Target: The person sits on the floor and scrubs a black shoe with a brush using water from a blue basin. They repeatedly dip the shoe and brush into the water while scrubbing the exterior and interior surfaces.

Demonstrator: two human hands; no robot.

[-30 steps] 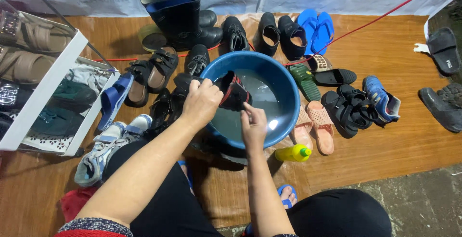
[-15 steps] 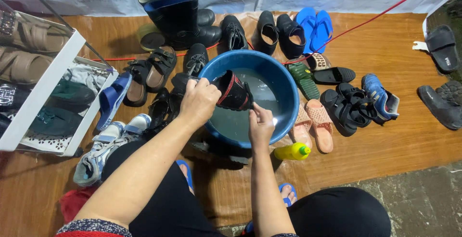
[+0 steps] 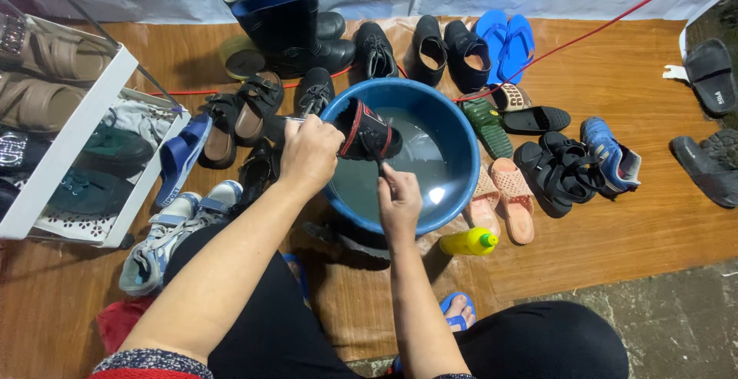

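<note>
A blue basin (image 3: pixel 461 129) with water in it stands on the wooden floor in front of me. My left hand (image 3: pixel 309 154) grips a black shoe with red trim (image 3: pixel 370 129), held tilted above the basin's left side. My right hand (image 3: pixel 398 204) is closed on a thin dark brush handle whose tip (image 3: pixel 378 156) touches the shoe's underside. What the brush head looks like is hidden.
A yellow bottle (image 3: pixel 467 241) lies by the basin's near rim. Many shoes, sandals and blue flip-flops (image 3: pixel 503 37) ring the basin, with black rubber boots (image 3: pixel 288 18) behind. A white shoe rack (image 3: pixel 73 141) stands on the left. A red cord (image 3: pixel 600 29) crosses the floor.
The left hand has lifted and turned the black shoe higher over the basin's left side. The right hand has come up with the brush against it.
</note>
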